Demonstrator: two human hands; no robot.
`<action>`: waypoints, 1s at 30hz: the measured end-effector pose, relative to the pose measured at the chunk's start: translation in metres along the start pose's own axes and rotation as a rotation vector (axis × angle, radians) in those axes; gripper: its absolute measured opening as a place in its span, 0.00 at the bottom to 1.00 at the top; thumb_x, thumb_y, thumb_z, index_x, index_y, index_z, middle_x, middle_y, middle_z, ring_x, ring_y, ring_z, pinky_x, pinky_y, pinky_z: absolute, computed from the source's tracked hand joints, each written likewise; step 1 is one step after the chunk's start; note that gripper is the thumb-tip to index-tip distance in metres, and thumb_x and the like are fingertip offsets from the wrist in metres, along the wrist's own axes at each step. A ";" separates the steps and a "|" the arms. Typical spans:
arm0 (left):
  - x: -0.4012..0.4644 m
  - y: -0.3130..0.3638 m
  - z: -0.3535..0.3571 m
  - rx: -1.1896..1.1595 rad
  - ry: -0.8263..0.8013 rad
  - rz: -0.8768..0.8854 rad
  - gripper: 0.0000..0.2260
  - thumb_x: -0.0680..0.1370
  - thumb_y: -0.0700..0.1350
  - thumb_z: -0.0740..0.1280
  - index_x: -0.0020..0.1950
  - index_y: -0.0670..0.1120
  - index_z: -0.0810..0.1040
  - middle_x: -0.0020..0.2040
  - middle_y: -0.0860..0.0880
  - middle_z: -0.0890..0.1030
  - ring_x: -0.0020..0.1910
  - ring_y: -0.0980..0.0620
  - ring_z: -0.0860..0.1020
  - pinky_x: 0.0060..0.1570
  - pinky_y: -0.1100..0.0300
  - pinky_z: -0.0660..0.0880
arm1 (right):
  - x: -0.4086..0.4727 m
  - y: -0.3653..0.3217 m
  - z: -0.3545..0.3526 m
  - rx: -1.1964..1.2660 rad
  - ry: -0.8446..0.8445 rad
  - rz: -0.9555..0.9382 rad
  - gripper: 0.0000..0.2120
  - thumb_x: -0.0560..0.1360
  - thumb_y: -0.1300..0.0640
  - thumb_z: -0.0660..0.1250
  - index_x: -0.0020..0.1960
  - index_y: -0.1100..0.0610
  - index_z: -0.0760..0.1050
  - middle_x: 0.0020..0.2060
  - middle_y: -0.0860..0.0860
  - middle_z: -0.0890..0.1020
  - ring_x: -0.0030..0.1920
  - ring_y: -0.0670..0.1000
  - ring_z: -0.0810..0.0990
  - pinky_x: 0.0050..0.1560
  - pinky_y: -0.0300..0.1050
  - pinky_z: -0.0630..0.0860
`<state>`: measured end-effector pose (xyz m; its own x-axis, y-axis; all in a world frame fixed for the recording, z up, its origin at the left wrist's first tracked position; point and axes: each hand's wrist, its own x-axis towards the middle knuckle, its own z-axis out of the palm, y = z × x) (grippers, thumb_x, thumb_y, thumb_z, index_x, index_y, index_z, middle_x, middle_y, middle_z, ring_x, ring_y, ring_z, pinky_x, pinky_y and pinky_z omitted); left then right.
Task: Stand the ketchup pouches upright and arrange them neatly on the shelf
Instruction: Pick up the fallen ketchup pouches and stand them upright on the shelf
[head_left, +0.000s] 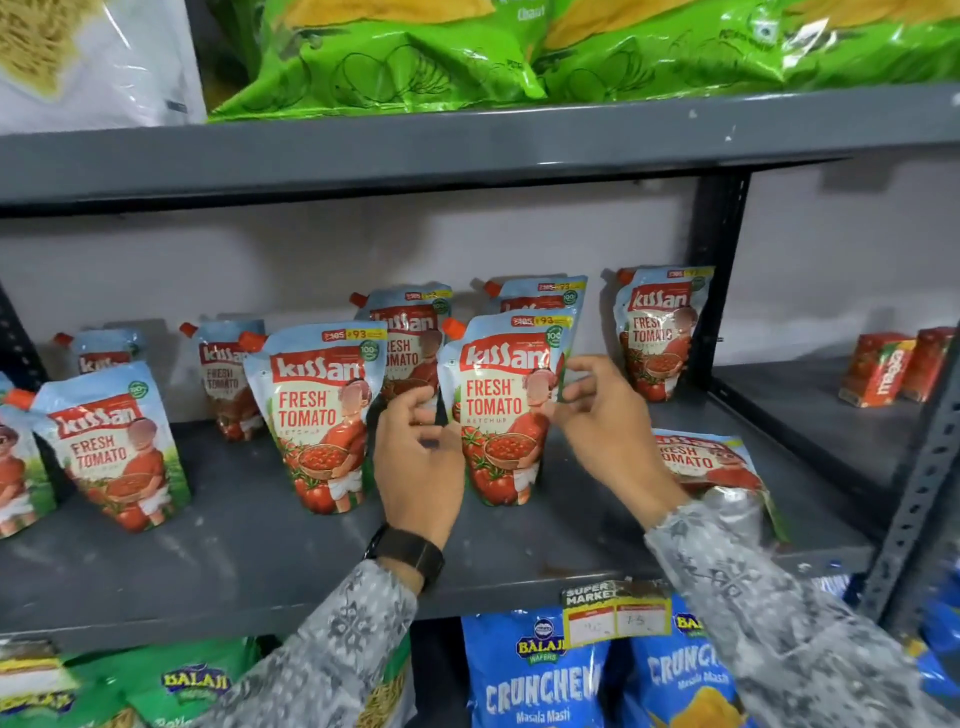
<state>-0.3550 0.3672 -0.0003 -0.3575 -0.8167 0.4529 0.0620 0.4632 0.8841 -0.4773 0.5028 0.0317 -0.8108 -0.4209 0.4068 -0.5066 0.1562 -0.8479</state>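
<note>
On the middle grey shelf, at centre front, a ketchup pouch stands upright between the two hands: the right hand touches its right edge with loosely curled fingertips, and the left hand, wearing a dark wristband, hovers just beside its left edge, fingers spread and gripping nothing. Whether the right hand pinches the pouch or merely steadies it cannot be told. To the left stands a second front pouch, then a third that leans slightly, with part of another at the frame edge. Behind them a back row of further pouches stands against the wall, the rightmost next to the shelf post. Just right of the hands, one fallen pouch lies flat on the shelf, partly covered by the right sleeve. Juice cartons occupy the neighbouring bay; green snack bags lie above and blue wafer bags below. Judged step: squaring up a pouch newly set on its base, so the task appears well advanced. The next move likely calls for freeing both hands without tipping it, then lifting the flat pouch and settling its gusset level in the gap at the right.
</note>
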 end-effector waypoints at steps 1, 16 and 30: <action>-0.007 0.004 0.001 -0.015 0.032 0.051 0.18 0.75 0.39 0.72 0.62 0.52 0.76 0.54 0.51 0.81 0.45 0.59 0.81 0.47 0.60 0.81 | 0.001 -0.002 -0.012 -0.081 0.016 -0.038 0.20 0.75 0.56 0.75 0.65 0.50 0.73 0.43 0.44 0.79 0.45 0.46 0.81 0.49 0.45 0.81; -0.029 0.037 0.152 0.056 -0.897 -0.660 0.22 0.77 0.52 0.70 0.65 0.39 0.75 0.45 0.41 0.81 0.38 0.46 0.83 0.32 0.54 0.83 | 0.014 0.088 -0.148 -0.504 -0.194 0.580 0.22 0.75 0.45 0.71 0.58 0.63 0.78 0.54 0.60 0.84 0.50 0.61 0.84 0.41 0.48 0.82; -0.023 0.061 0.155 -0.128 -0.772 -0.512 0.10 0.75 0.33 0.72 0.55 0.41 0.83 0.51 0.42 0.87 0.38 0.50 0.84 0.34 0.55 0.84 | 0.034 0.097 -0.148 0.150 0.026 0.401 0.09 0.70 0.69 0.76 0.47 0.59 0.83 0.50 0.60 0.89 0.46 0.56 0.88 0.47 0.51 0.84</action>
<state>-0.4878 0.4675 0.0252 -0.8868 -0.4349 -0.1562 -0.1882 0.0310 0.9816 -0.5972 0.6356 0.0135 -0.9428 -0.3306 0.0415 -0.1028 0.1702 -0.9800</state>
